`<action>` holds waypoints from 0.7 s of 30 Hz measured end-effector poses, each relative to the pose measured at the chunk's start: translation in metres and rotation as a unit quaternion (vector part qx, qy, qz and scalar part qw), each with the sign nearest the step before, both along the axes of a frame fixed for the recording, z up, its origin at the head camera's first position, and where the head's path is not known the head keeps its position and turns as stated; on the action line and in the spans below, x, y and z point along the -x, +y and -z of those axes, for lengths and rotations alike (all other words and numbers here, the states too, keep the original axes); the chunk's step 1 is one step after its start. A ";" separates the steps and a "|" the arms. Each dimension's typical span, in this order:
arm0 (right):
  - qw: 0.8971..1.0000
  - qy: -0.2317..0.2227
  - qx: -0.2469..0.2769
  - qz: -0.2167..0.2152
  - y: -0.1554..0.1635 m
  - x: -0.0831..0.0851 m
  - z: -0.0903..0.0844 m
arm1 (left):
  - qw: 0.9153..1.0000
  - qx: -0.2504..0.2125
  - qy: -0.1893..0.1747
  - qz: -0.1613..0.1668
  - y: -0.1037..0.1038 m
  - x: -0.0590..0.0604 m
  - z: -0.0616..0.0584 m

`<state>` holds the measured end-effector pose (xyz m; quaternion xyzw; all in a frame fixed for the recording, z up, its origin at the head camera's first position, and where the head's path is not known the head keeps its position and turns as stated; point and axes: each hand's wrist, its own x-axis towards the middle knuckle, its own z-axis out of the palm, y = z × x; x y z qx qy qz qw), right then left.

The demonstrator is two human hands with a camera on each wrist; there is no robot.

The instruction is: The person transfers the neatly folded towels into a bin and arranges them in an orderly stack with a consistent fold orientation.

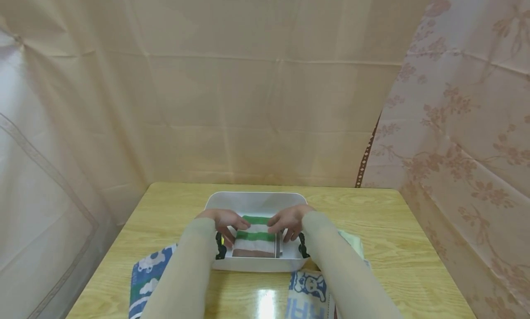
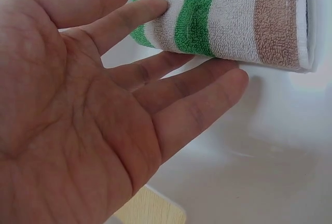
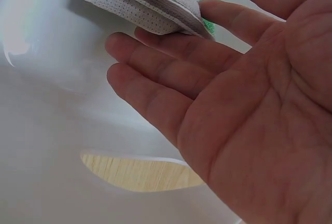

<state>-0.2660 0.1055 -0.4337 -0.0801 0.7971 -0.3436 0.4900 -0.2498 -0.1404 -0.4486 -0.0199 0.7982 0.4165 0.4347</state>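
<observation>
**Inspector:** Where is the folded towel (image 1: 255,240) sitting at this moment?

**Assistant:** It is lying inside the white bin (image 1: 256,200), toward the near wall and roughly centred between the side walls. The bin is standing on the wooden table (image 1: 393,227), near its middle. The towel is showing green, white and brown stripes, with the brown band nearest the person.

**Inspector:** What is the left hand (image 1: 222,220) doing?

**Assistant:** It is flanking the towel's left edge. The left wrist view is showing the palm spread and the fingers (image 2: 171,105) extended, with the upper fingers touching the towel's side and the lower ones lying under its edge. Nothing is being pinched; the hand is open against the cloth.

**Inspector:** And the right hand (image 1: 287,221)?

**Assistant:** It is mirroring the left on the opposite edge. In the right wrist view the fingers (image 3: 171,73) are lying straight, reaching beneath the layered corner of the towel (image 3: 155,1). That hand is likewise open, touching and not clasping.

**Inspector:** Anything else on the surface?

**Assistant:** A blue-and-white printed cloth (image 1: 145,275) is lying under the near side of the bin, spreading to the left, and another blue printed cloth (image 1: 308,289) is showing at the right. Pale sleeves are covering both forearms. Beige and floral curtains are hanging around the table.
</observation>
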 end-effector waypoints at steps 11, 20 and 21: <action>1.000 0.011 -0.017 -0.021 0.001 0.000 -0.001 | 1.000 0.015 0.001 -0.006 -0.002 0.000 0.002; 1.000 0.017 -0.017 -0.016 0.004 -0.003 -0.004 | 1.000 0.027 0.007 -0.011 -0.002 -0.001 -0.001; 1.000 0.016 -0.018 -0.014 0.004 -0.002 -0.004 | 1.000 0.028 0.007 -0.009 -0.001 -0.001 -0.002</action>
